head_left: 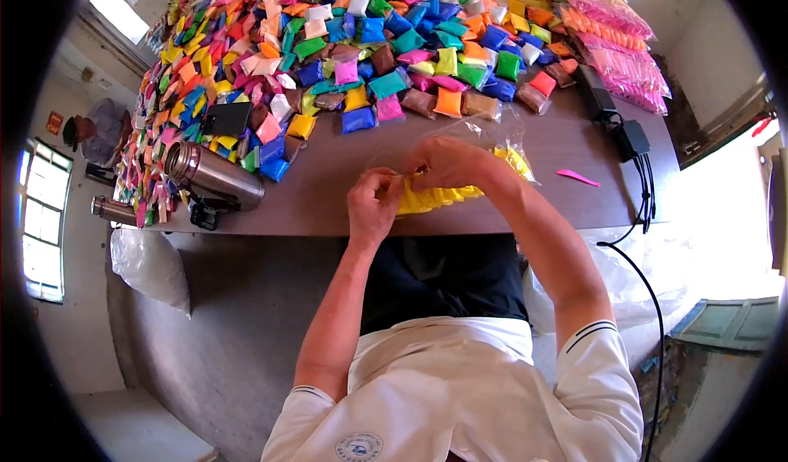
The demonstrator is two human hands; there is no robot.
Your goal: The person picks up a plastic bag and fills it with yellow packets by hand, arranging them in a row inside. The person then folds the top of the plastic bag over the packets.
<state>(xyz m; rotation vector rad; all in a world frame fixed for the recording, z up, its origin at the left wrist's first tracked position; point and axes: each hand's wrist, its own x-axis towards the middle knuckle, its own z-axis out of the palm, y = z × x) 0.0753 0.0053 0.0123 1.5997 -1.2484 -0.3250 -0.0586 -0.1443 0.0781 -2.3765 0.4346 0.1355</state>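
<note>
A clear plastic bag of yellow packets (439,198) lies near the table's front edge, under and between my hands. My left hand (373,203) is closed in a pinch at the bag's left end. Just to the right, my right hand (451,163) arches over the bag with its fingers pinched together near the left fingertips. The plastic between the fingertips is too small to make out clearly. More yellow contents and loose clear film (513,157) show past my right wrist. A pink plastic tool (578,178) lies to the right of the bag.
A large heap of colourful small packets (394,43) covers the back of the table (328,195). Pink packs (616,60) are stacked at the right. A steel flask (215,175), a phone (227,119) and black cabled boxes (630,140) stand or lie around. A person is at far left.
</note>
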